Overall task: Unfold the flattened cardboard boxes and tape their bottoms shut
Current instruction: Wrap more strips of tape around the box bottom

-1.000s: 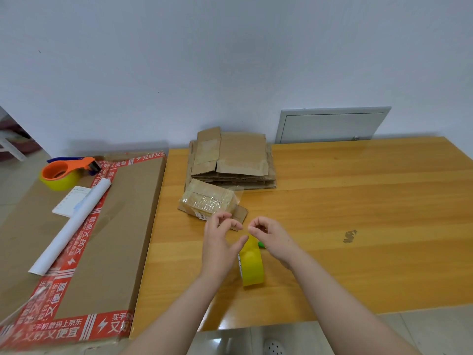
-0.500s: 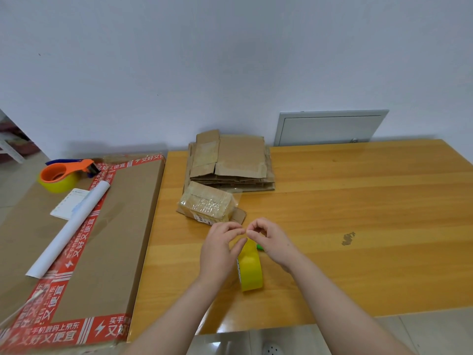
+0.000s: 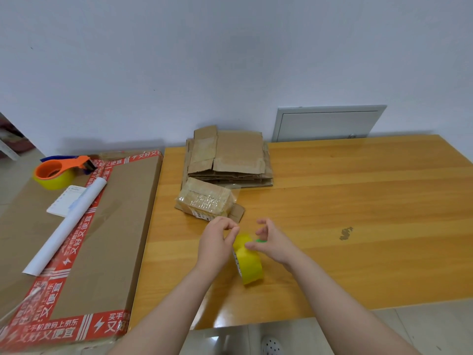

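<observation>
Pinching left hand (image 3: 217,243) fingertips above yellow tape roll (image 3: 252,266); hard to tell if holding anything. Touching roll with loose right hand (image 3: 275,243) thumb. Reading "又好又便宜" on big box (image 3: 107,226).

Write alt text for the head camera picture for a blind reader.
A person's left hand and right hand are at a yellow tape roll standing on edge on a wooden table. Behind it sit a tape-wrapped cardboard box and a stack of flattened cardboard boxes; an orange tape dispenser rests on a large flat carton at left.

Left hand (image 3: 213,243), right hand (image 3: 276,244) at yellow tape roll (image 3: 252,267) on table (image 3: 358,201)
</observation>
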